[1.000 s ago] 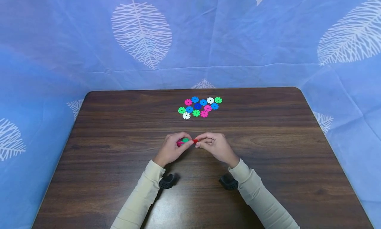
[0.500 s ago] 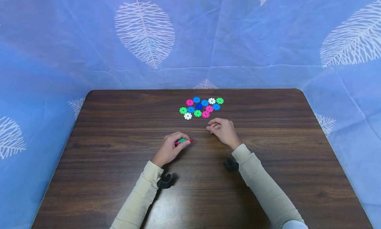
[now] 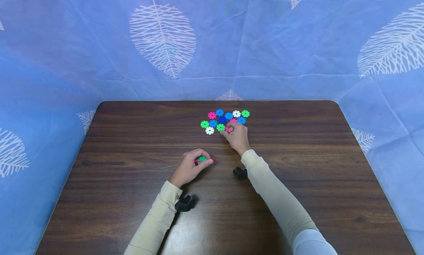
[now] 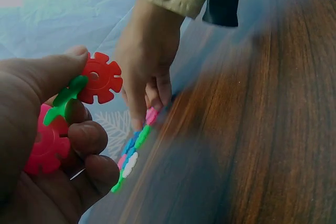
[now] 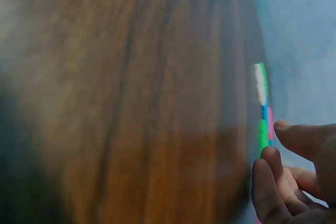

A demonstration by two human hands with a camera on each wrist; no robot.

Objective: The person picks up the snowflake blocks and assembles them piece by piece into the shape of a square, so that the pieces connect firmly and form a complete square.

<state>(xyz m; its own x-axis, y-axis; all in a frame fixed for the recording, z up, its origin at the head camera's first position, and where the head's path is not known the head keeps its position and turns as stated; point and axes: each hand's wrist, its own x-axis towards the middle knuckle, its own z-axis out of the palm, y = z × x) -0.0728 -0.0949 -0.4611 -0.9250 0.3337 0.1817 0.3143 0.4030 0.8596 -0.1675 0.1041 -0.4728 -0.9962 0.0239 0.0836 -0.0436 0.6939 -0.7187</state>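
Note:
My left hand (image 3: 188, 167) holds several linked notched plastic discs above the table. In the left wrist view these are a red disc (image 4: 106, 85), a green disc (image 4: 64, 97) seen nearly edge-on, and a pink disc (image 4: 51, 150) partly covered by the fingers. The thumb presses near the red one. My right hand (image 3: 239, 138) reaches over the front right of the loose discs, fingertips right at a pink disc (image 3: 227, 128) that they partly cover. Thumb and fingers stand apart in the right wrist view. A green disc (image 3: 220, 127) lies beside the thumb.
Loose flat discs lie in a cluster toward the far side of the brown wooden table (image 3: 139, 137), among them a white disc (image 3: 209, 130), a dark blue disc (image 3: 222, 120) and a green disc (image 3: 245, 113). A blue leaf-patterned cloth (image 3: 212, 41) hangs behind the table.
My right hand has left the red disc by the left hand and moved forward to the loose discs. The left hand stays almost in place, still holding the linked discs.

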